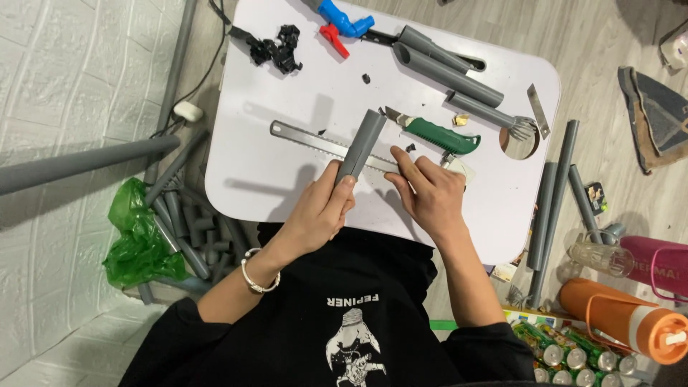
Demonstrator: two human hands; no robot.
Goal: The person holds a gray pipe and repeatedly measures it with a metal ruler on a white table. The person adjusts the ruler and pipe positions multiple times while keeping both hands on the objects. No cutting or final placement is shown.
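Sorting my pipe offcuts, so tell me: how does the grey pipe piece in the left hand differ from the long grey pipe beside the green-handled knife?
The held pipe piece is shorter; the long pipe is longer. The held piece is gripped by the left hand over the saw blade; the long pipe lies free on the table. Both are grey plastic.

On the table [287,179] a pipe [360,145] is laid across a saw blade [308,140], with a knife [437,136] to its right. Longer pipes [448,72] are set behind (a valve [342,20] behind those), and clips [276,49] are placed at the far left.
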